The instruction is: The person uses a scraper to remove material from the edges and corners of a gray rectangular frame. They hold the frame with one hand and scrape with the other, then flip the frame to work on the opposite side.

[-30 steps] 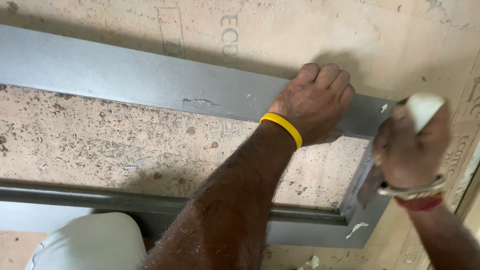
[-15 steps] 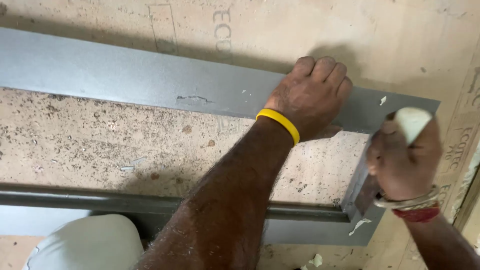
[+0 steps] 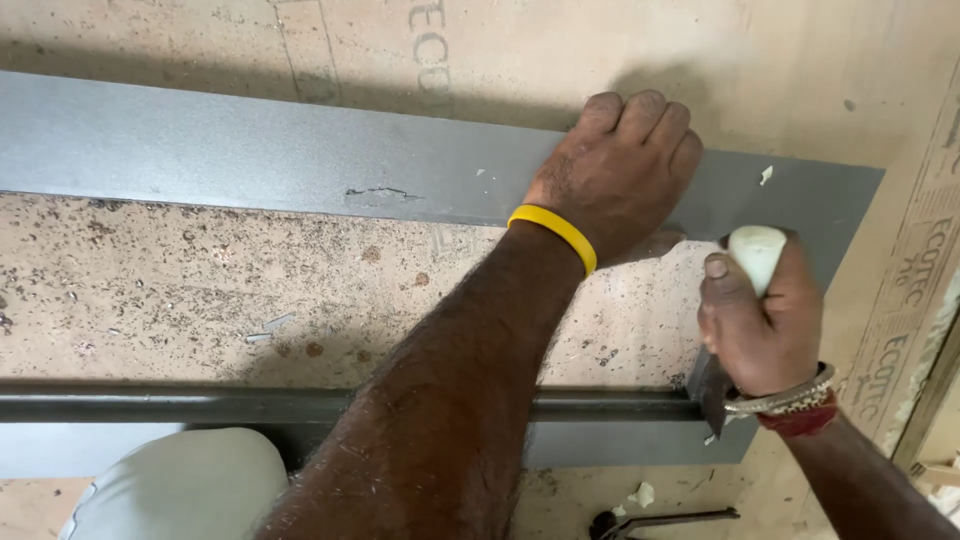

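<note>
My left hand (image 3: pixel 620 170), with a yellow wristband (image 3: pixel 555 235), is clenched over the upper grey metal rail (image 3: pixel 250 155) of a frame and presses on it near its right end. My right hand (image 3: pixel 760 320), wearing metal bangles and a red thread, is shut on a tool with a white handle (image 3: pixel 757 255). The tool's dark metal blade (image 3: pixel 712 395) points down at the frame's right end, where that end meets the lower grey rail (image 3: pixel 200 405). A speckled beige board (image 3: pixel 200 290) shows between the two rails.
My knee in light trousers (image 3: pixel 180 485) is at the bottom left. A dark hand tool (image 3: pixel 660 520) and white scraps (image 3: pixel 643 494) lie on the floor below the frame. Printed brown board (image 3: pixel 900 300) runs along the right side.
My right hand with the white-handled tool has shifted left and slightly down, closer to the left hand. The left hand keeps its hold on the upper rail.
</note>
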